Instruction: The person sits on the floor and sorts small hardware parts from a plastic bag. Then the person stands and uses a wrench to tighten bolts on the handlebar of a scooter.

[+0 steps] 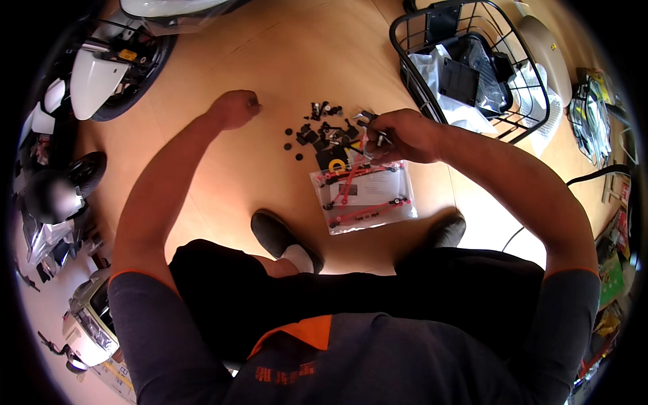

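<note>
Right hand (pixel 399 135) pinching a small bolt (pixel 383 140) over scattered black hardware (pixel 324 131). Left hand (pixel 236 108) fisted, seemingly empty, beside it. Clear parts bag (pixel 364 196) below.

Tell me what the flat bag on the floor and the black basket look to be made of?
The bag looks like clear, glossy plastic film: its contents show through and it catches glare. The basket looks like thin metal wire with a black coating, an open grid of bars; the coating could be paint or plastic.
</note>
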Tool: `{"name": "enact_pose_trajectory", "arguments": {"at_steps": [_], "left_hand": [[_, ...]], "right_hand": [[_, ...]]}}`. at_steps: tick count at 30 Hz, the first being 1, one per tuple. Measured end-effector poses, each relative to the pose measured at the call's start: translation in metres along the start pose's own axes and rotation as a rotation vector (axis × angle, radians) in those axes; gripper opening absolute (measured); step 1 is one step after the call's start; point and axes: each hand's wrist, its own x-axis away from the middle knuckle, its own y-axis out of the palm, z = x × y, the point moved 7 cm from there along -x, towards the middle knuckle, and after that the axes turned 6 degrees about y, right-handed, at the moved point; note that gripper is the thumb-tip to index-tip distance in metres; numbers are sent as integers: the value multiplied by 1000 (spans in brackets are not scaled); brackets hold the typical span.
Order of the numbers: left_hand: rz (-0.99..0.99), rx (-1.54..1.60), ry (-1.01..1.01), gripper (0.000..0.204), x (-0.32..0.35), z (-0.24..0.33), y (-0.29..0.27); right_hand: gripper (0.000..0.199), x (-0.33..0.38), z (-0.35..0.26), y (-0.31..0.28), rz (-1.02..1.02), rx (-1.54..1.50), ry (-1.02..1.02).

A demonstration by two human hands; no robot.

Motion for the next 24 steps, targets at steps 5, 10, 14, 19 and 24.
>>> {"name": "enact_pose_trajectory", "arguments": {"at_steps": [5,10,14,19,24], "left_hand": [[68,30,39,32,3,-9,1],[96,-20,93,30,5,-5,6],[73,-10,120,27,4,11,8],[-27,100,109,25,1,37,19],[22,113,243,19,-2,74,40]], "right_hand": [[20,-2,-4,-10,109,12,-54],[19,0,-11,-11,152,-7,-80],[21,-1,-12,-12,187,-5,-106],[23,-4,-11,-15,184,-6,-97],[25,-2,-14,-18,205,9,-97]]}}
